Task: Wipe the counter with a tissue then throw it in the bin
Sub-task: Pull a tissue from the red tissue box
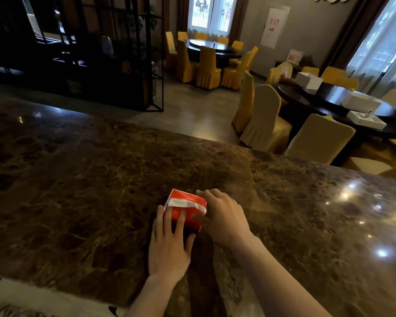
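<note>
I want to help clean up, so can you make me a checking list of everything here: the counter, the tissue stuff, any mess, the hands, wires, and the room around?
Surface: dark brown marble counter, glossy, with ceiling light reflections at the right; no spill visible.
Job's things: red tissue pack on the counter, a white tissue showing at its top slot. No bin in view.
Clutter: nothing seen on the counter besides the pack.
Hands: left hand lies flat on the pack's near side; right hand rests against its right side, fingers by the tissue.
Cables: nothing seen.
Surroundings: round dining tables with yellow-covered chairs, white boxes on the nearer table, a dark metal shelf at left, curtained windows.
</note>
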`<state>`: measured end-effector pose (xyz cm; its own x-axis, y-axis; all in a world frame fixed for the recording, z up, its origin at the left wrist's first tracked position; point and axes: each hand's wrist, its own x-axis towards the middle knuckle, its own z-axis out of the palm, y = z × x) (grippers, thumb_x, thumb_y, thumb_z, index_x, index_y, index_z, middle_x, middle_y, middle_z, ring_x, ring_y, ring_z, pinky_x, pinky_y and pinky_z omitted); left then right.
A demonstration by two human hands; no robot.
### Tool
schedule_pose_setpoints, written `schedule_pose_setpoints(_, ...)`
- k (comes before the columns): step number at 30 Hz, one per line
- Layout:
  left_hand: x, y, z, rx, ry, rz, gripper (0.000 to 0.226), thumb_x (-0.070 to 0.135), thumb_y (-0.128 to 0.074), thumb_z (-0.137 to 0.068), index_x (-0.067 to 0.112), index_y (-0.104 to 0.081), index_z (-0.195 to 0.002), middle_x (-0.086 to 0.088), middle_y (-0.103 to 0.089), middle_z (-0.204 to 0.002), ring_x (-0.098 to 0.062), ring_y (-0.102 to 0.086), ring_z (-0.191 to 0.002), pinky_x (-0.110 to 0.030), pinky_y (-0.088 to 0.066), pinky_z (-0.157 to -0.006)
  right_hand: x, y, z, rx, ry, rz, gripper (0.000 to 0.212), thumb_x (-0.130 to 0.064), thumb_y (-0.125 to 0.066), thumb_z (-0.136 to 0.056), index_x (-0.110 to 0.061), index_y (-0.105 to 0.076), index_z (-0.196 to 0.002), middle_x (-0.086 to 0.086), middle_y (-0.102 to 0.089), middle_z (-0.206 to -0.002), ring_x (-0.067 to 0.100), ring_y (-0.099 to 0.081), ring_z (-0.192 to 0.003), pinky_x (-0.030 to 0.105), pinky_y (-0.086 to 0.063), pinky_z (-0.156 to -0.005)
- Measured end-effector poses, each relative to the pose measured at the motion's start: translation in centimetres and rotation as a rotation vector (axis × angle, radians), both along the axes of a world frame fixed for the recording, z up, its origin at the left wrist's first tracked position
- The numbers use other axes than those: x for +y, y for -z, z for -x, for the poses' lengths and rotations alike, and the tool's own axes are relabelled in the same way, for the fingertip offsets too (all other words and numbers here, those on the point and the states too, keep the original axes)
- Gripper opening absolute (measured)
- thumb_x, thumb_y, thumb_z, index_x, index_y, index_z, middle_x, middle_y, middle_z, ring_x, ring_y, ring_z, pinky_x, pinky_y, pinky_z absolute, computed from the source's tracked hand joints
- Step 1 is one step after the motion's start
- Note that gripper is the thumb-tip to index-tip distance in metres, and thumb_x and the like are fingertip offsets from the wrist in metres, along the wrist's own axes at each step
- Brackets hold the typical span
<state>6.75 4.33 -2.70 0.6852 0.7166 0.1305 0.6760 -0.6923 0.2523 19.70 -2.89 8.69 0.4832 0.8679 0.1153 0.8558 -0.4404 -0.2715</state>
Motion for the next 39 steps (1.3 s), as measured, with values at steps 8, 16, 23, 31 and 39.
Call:
schedule_pose_setpoints(8,0.2,0.4,-0.1,0.082,0.015,-0.034,0.083,0.067,-0.001,-0.097,0.021,-0.024,-0.162,-0.016,-0.007,-0.174,-0.035,0.012,-0.160,-0.054,-0.022,-0.128,3.3,1.3,1.1,-0.055,-0.015,-0.067,0.039,-0.032,-0.073,-0.094,-0.027,-0.065,-0.131,-0.003,-0.067,-0.131,0.018,-0.062,-0.116,0.033,-0.057,-0.089)
schedule_pose_setpoints(16,0.2,0.4,-0.1,0.066,0.026,-0.033,0.076,0.068,-0.005,-0.098,0.026,0.010,-0.160,-0.015,0.004,-0.175,-0.036,0.013,-0.159,-0.055,-0.024,-0.127,4.0,0.6,0.1,-0.047,0.029,-0.138,0.022,-0.018,-0.065,-0.098,-0.018,-0.069,-0.120,0.000,-0.072,-0.114,0.019,-0.069,-0.100,0.037,-0.061,-0.082)
schedule_pose_setpoints(23,0.1,0.2,0.0,0.084,0.029,-0.031,0.078,0.068,-0.005,-0.098,0.025,0.006,-0.163,-0.016,0.010,-0.174,-0.035,0.014,-0.159,-0.055,-0.024,-0.127,4.7,1.0,-0.9,0.062,-0.014,-0.074,0.045,-0.040,-0.071,-0.093,-0.028,-0.058,-0.135,-0.004,-0.063,-0.125,0.017,-0.063,-0.108,0.032,-0.058,-0.082)
schedule_pose_setpoints(31,0.3,0.2,-0.1,0.089,0.015,-0.005,0.078,0.066,-0.017,-0.101,0.017,-0.032,-0.160,-0.018,-0.005,-0.174,-0.036,0.008,-0.160,-0.056,-0.026,-0.126,5.0,1.9,-0.5,0.141,0.085,-0.139,0.048,-0.007,-0.063,-0.097,-0.022,-0.056,-0.142,0.003,-0.065,-0.136,0.022,-0.062,-0.123,0.037,-0.058,-0.097)
schedule_pose_setpoints(39,0.4,0.6,-0.1,0.019,0.026,-0.019,0.075,0.067,-0.015,-0.100,0.026,-0.023,-0.162,-0.019,-0.008,-0.174,-0.038,-0.002,-0.160,-0.059,-0.031,-0.124,5.2,0.9,-0.7,0.079,0.047,-0.148,0.028,-0.005,-0.063,-0.096,-0.022,-0.074,-0.115,-0.002,-0.071,-0.117,0.018,-0.068,-0.104,0.032,-0.060,-0.081)
